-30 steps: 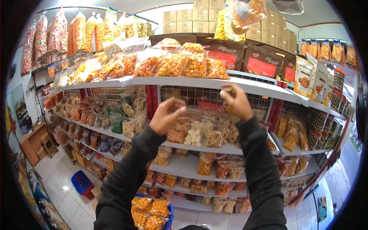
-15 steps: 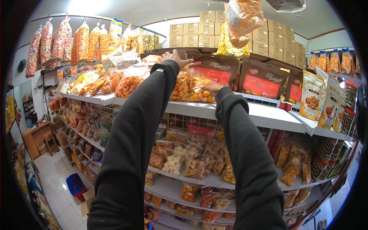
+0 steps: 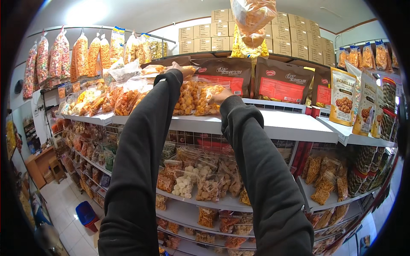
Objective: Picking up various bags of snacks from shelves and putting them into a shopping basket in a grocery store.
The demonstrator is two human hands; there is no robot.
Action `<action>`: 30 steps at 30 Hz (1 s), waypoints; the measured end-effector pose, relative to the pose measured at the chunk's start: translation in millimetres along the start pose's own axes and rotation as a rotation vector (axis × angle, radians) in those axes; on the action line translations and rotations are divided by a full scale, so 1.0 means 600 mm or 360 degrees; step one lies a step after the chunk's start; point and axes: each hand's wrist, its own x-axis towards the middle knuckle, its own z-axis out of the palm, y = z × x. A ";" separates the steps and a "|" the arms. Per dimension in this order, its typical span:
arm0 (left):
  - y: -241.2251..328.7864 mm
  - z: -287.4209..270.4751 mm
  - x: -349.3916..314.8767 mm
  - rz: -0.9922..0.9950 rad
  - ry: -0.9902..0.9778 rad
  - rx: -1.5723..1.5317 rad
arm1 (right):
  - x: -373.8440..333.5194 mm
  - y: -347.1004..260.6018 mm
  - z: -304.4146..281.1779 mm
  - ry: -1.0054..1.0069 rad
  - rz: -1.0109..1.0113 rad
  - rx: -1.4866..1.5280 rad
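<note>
On the top shelf (image 3: 290, 123), clear bags of orange snacks stand in a row before brown pouches. My left hand (image 3: 183, 71) reaches over the row, closed on a clear snack bag (image 3: 156, 70) that shows on both sides of it; the fingertips are partly hidden. Lower and to the right, my right hand (image 3: 220, 97) grips the right side of a bag of round orange puffs (image 3: 205, 106) at the end of the row. Another bag of puffs (image 3: 184, 102) stands directly to its left. Dark sleeves cover both forearms.
Brown and red pouches (image 3: 282, 81) stand behind and right of my hands. A bag of snacks (image 3: 252, 19) hangs overhead. Gold-and-white pouches (image 3: 343, 96) stand at the right. Lower shelves hold many bags (image 3: 184, 184). A blue bin (image 3: 86, 212) is on the floor at left.
My left hand's fingers were spread over the bags; now they are closed round a bag that lies across the hand. My right hand stays at the puffs bag. The whole view has shifted slightly.
</note>
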 end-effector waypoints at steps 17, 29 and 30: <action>0.009 -0.081 -0.121 0.0601 0.0180 -0.0847 | 0.011 0.076 -0.026 0.0677 -0.0025 0.0524; -0.078 -0.136 -0.413 0.1164 0.0408 -0.1717 | -0.226 -0.039 0.057 0.1105 -0.0832 0.1268; -0.094 -0.125 -0.434 0.1166 0.0465 -0.1651 | -0.239 -0.040 0.079 0.1098 -0.0815 0.1271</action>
